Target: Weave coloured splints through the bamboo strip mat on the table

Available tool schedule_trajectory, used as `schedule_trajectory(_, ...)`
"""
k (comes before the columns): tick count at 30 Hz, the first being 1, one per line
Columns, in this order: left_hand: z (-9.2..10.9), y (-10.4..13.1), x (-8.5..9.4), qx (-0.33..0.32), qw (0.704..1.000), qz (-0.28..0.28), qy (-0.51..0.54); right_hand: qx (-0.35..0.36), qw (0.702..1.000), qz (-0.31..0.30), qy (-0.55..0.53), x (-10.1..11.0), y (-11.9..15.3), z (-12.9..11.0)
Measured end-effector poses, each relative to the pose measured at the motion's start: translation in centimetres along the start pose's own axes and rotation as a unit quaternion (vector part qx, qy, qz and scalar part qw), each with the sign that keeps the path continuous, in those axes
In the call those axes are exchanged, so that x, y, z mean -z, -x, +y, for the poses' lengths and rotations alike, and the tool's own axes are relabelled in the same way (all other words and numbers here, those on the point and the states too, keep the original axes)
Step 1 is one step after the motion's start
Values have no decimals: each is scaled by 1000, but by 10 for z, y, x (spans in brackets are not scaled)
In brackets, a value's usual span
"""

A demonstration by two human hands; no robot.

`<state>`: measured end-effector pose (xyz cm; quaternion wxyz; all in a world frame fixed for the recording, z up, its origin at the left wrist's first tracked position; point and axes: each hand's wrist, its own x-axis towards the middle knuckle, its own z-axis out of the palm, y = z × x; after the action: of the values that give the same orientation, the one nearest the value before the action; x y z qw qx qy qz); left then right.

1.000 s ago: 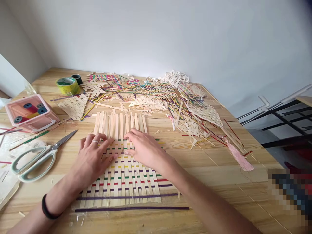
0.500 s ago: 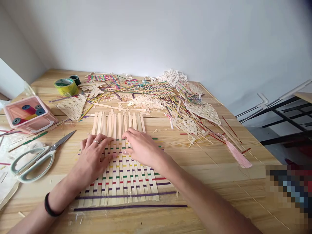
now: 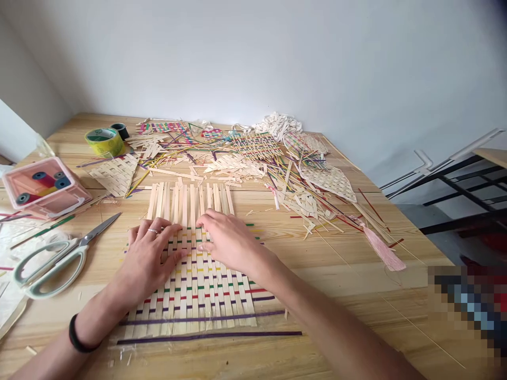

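A partly woven mat (image 3: pixel 198 287) of pale flat strips crossed by green, yellow, purple and red ones lies on the table. My left hand (image 3: pixel 152 253) rests on its left side, fingers bent and apart, thumb on the weave. From the right, my right hand (image 3: pixel 225 237) touches the upper middle, its index finger and thumb spread on the strips near a green cross strip. Loose upright strip ends (image 3: pixel 192 198) fan out beyond my fingers. A separate purple strip (image 3: pixel 209 335) lies flat along the near edge.
Scissors (image 3: pixel 69 256) lie at the left, below a pink box (image 3: pixel 45 184) of thread spools. Behind stand tape rolls (image 3: pixel 104 142). Scrap strips and woven pieces (image 3: pixel 257 146) cover the back; a pink tassel (image 3: pixel 382 245) lies at the right.
The whole view has shifted slightly, so things sit a little further left. Both hands keep nearly the same place on the mat.
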<state>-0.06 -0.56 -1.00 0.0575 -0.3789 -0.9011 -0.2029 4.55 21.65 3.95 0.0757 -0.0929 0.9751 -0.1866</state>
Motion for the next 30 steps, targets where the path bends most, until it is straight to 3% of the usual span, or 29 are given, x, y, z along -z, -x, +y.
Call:
schedule_trajectory(4, -4, 2, 2, 1, 1000, 15, -17, -18, 999, -5, -27, 22, 5, 9)
schedule_trajectory(10, -10, 2, 18, 19, 999, 14, -46, -115, 993, -3, 35, 56, 14, 34)
schedule_trajectory(15, -10, 0, 27, 38, 996, -30, -68, -142, 985, -62, 75, 52, 13, 39)
schedule_trajectory(25, -19, 7, 20, 16, 992, -10, -123, -130, 983, -91, 91, 48, 11, 27)
schedule_trajectory(30, -20, 7, 20, 35, 993, -22, -107, -136, 979, -109, 104, 50, 11, 22)
